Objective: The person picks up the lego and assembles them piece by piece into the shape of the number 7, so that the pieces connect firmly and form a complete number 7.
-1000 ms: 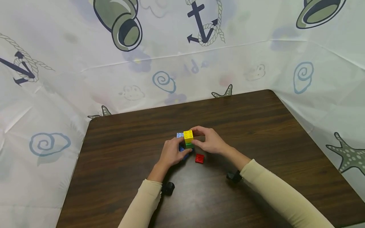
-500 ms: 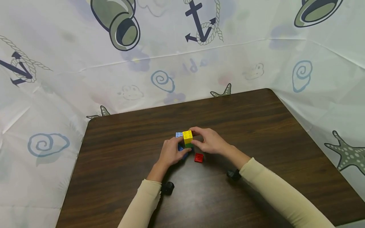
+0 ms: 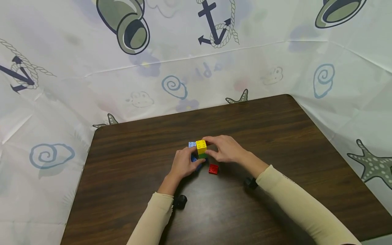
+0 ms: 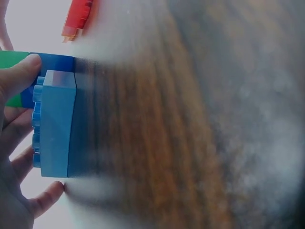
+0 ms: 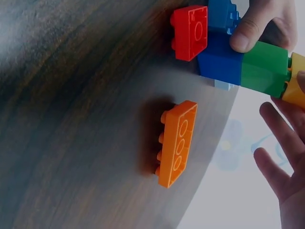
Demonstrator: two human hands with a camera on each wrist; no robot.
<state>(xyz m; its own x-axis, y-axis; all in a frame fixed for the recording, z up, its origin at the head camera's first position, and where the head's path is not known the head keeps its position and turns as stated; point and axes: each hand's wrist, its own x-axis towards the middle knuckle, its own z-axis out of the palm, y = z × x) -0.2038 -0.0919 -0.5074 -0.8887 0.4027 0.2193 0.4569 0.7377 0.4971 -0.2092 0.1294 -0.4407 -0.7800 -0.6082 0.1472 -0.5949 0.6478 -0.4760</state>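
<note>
A small stack stands on the table, a dark blue brick point(image 5: 220, 64) below a green brick point(image 5: 265, 69). My left hand point(image 3: 183, 161) steadies it, thumb across the seam of these two bricks, fingers behind. On top sits a yellow brick point(image 3: 201, 146), pinched between thumb and fingers of my right hand point(image 3: 225, 149). Some green studs show at the yellow brick's underside in the right wrist view. Beside the stack, close under my left hand, lies a long blue brick point(image 4: 56, 129), studs up. A light blue brick point(image 3: 192, 144) is just behind.
A red brick point(image 3: 213, 169) lies studs down in front of the stack. An orange brick point(image 5: 177, 143), also studs down, lies on the right hand's side, hidden in the head view. The dark wooden table point(image 3: 137, 136) meets a printed white cloth point(image 3: 190, 68) at its back edge.
The yellow brick has come down onto the green one, so less green shows below it. My right forearm has risen slightly; my left hand stays in place.
</note>
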